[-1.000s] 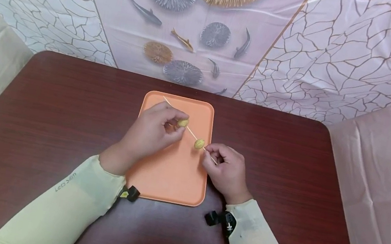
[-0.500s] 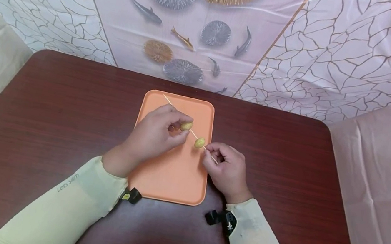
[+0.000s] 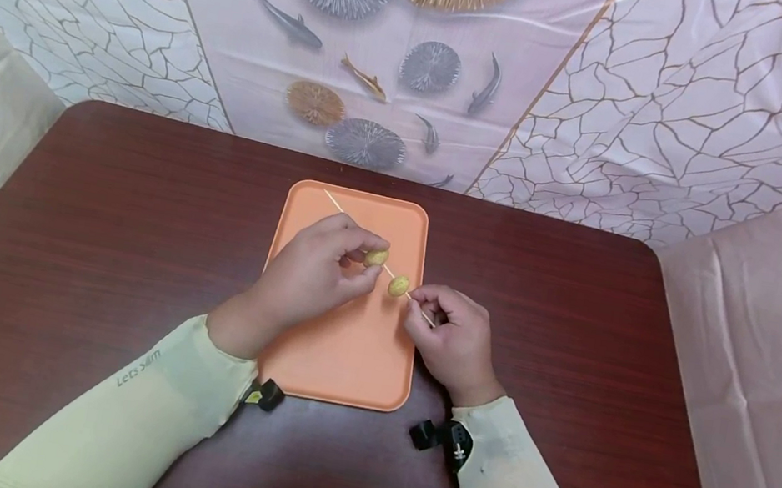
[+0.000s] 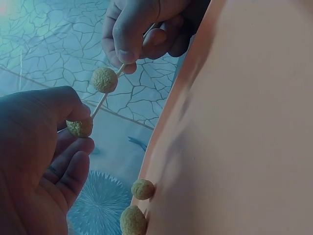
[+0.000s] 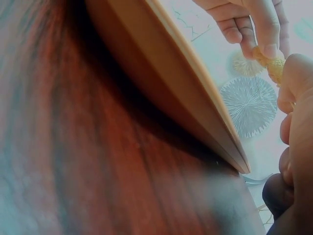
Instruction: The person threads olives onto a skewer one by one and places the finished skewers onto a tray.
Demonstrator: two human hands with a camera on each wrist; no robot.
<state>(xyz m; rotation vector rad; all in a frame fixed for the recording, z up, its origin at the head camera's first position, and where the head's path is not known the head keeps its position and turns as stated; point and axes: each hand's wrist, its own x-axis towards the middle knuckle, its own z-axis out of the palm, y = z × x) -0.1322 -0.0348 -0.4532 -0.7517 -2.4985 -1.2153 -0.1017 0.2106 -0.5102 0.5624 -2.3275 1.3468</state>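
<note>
In the head view, a thin wooden skewer (image 3: 334, 201) runs slantwise above the orange tray (image 3: 334, 370). My right hand (image 3: 455, 342) pinches its lower end between thumb and fingertips. Just above those fingertips sits a yellowish, rough-skinned ball (image 3: 398, 286), threaded on the skewer. My left hand (image 3: 314, 275) holds a second such ball (image 3: 376, 257) between thumb and forefinger, a short way up the same skewer. A bare length of stick shows between the two balls. The left wrist view shows two more balls, a smaller-looking one (image 4: 143, 189) and another (image 4: 133, 221), at the tray.
The tray lies on a dark red-brown wooden table (image 3: 142, 181). A patterned cloth (image 3: 413, 95) hangs behind the table's far edge, with plain cloth (image 3: 762, 350) at the sides. Small black wrist cameras are strapped to both sleeves.
My left hand has slid right and slightly down with its ball, bringing it closer to the other ball. My right hand and the lower ball have stayed nearly still.
</note>
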